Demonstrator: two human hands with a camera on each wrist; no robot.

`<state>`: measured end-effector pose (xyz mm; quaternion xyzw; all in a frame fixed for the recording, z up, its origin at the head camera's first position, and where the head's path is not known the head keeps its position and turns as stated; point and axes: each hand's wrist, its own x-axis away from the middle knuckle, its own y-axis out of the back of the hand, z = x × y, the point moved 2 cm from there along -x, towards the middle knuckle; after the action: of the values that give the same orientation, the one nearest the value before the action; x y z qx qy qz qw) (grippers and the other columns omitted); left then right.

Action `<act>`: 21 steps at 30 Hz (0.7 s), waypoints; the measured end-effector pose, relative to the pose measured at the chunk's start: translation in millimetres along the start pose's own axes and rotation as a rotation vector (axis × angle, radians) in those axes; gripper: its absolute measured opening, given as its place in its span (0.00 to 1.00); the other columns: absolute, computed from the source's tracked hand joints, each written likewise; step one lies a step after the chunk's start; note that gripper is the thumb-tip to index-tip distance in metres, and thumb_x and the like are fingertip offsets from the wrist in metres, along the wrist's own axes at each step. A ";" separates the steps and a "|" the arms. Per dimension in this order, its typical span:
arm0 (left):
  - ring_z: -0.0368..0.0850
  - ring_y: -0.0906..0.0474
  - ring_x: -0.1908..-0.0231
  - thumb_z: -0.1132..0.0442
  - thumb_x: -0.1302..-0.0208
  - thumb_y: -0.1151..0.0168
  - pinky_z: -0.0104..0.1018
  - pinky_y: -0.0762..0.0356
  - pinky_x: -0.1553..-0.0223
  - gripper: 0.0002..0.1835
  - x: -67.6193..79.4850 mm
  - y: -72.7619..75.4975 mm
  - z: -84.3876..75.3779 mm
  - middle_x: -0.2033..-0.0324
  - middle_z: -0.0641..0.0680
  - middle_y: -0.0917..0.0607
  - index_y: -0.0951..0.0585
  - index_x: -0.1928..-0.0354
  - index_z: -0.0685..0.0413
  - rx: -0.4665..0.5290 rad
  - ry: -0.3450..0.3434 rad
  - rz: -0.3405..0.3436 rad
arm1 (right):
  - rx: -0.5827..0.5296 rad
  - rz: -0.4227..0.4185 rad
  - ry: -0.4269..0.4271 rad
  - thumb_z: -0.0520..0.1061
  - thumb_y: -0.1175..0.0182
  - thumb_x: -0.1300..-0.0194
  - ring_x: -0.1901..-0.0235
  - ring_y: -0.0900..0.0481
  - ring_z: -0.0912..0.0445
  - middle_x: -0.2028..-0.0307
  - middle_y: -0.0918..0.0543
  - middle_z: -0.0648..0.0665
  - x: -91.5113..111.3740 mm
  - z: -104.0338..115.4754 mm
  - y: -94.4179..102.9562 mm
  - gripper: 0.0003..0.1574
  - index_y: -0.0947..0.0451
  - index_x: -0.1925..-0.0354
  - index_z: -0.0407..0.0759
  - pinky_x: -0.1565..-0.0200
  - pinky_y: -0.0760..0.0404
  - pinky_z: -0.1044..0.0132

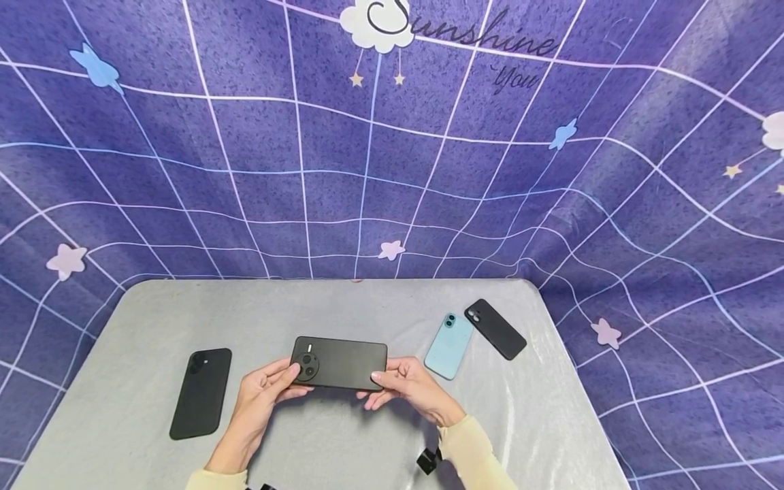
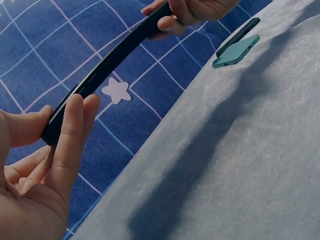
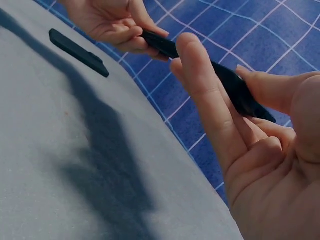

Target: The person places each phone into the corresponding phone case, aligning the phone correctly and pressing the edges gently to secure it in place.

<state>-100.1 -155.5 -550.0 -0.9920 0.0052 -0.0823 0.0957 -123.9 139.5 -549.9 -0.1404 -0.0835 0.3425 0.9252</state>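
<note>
Above a grey, rounded-corner desk (image 1: 294,306), two hands hold a matt black, slab-shaped phone (image 1: 349,364) lengthwise, its back and round camera ring facing the head camera. The left hand (image 1: 260,391) has its thumb and fingers clamped on the camera end; the right hand (image 1: 413,388) pinches the opposite end between thumb and fingers. A white mark beside the camera ring is too small to read. Near the left hand lies a black, rectangular phone-shaped piece (image 1: 201,395). Beyond the right hand lie a pale teal phone (image 1: 449,346) with two stacked lenses and, just beside it, a black phone case (image 1: 497,330), set slantwise. Behind hangs a purple-blue gridded cloth (image 1: 318,150) with stars and a white cloud (image 1: 384,37); its dark cursive lettering (image 1: 484,37) reads "Sunshine", with "You" underneath.
</note>
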 end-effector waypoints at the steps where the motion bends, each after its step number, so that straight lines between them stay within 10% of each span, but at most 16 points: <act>1: 0.49 0.07 0.65 0.68 0.20 0.38 0.40 0.09 0.56 0.28 0.2 0.0 0.1 0.51 0.61 0.09 0.33 0.31 0.87 -0.003 0.008 -0.007 | -0.001 0.004 0.001 0.39 0.46 0.16 0.61 0.06 0.51 0.52 0.26 0.05 -0.2 0.1 -0.2 0.19 0.25 0.39 0.24 0.54 0.08 0.59; 21: 0.49 0.07 0.63 0.67 0.20 0.38 0.38 0.09 0.55 0.29 1.9 -2.0 -0.2 0.54 0.54 0.08 0.33 0.31 0.85 0.002 -0.009 -0.022 | 0.087 -0.127 -0.008 0.45 0.42 0.17 0.69 0.09 0.55 0.56 0.11 0.25 -4.2 0.6 -2.6 0.21 0.21 0.41 0.26 0.63 0.10 0.65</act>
<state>-98.3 -153.6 -549.2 -0.9923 -0.0064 -0.0789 0.0956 -125.6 135.0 -548.8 -0.0930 -0.0809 0.2868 0.9500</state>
